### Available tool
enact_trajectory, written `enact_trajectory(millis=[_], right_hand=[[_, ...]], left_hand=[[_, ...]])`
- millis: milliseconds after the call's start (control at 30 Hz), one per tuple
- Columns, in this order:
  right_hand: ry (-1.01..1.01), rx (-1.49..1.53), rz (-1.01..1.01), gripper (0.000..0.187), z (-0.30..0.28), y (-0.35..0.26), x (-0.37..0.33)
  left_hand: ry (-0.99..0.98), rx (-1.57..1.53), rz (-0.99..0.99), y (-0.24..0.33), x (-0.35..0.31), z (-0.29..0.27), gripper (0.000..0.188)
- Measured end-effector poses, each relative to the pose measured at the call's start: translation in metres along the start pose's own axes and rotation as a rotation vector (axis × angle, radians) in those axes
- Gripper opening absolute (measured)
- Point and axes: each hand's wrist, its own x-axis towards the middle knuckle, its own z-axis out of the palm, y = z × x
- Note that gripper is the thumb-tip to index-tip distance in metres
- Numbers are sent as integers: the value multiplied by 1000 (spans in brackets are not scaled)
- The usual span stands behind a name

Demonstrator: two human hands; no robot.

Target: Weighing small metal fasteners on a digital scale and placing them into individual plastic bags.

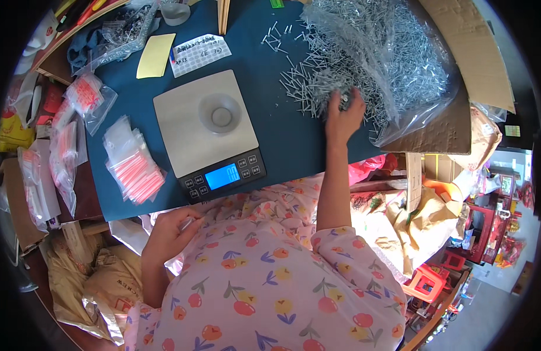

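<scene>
My right hand is stretched far forward, fingers curled down into the near edge of the nail heap; the grip looks closed on a clutch of nails, though I cannot see how many. The heap spreads away and to the right from that hand, nails lying every way. The scale with its small bowl sits to the left on the blue bench. My left hand rests by my lap, pinching a small bag.

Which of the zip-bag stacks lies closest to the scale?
The stack of red-striped bags just left of the scale, on the blue mat. The other bundles lie farther left, off the mat's edge.
</scene>
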Motion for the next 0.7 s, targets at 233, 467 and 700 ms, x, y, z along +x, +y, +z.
enact_trajectory(millis=[233, 467, 700], right_hand=[[-46, 182, -252, 43, 26, -43, -2], [-235, 399, -209, 30, 24, -53, 42], [-584, 576, 55, 28, 15, -44, 102]], left_hand=[[178, -95, 49, -8, -3, 4, 15], [306, -246, 32, -12, -18, -5, 24], [497, -397, 39, -25, -28, -31, 28]])
